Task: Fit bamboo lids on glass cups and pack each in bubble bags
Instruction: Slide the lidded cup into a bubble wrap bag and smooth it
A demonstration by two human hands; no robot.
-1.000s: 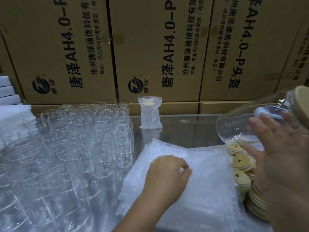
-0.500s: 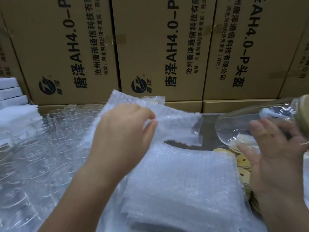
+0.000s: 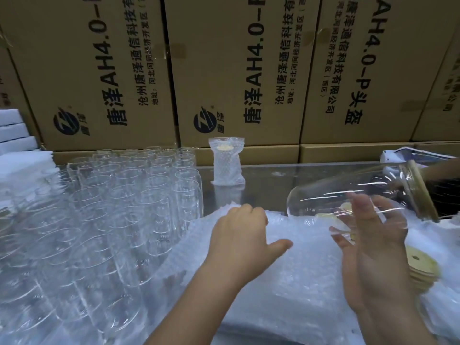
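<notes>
My right hand [image 3: 373, 257] grips a clear glass cup [image 3: 323, 195] lying on its side in the air, its bamboo lid [image 3: 420, 192] fitted and pointing right. My left hand [image 3: 239, 237] rests on the far edge of a stack of bubble bags [image 3: 286, 282]. Its fingers are curled down onto the top bag and the thumb is spread to the right. The fingertips are hidden, so a pinch cannot be made out. A pile of loose bamboo lids [image 3: 420, 265] lies under the right hand. One packed cup [image 3: 226, 163] stands upright in its bubble bag at the back.
Several rows of empty glass cups [image 3: 112, 207] crowd the left of the shiny table. Printed cartons [image 3: 236, 70] wall off the back. White foam slabs [image 3: 15, 135] are stacked far left. A white device [image 3: 408, 155] lies at the back right.
My left hand, which held a bubble bag lifted half a second ago, has dropped back onto the stack. My right hand keeps the lidded cup at about the same spot.
</notes>
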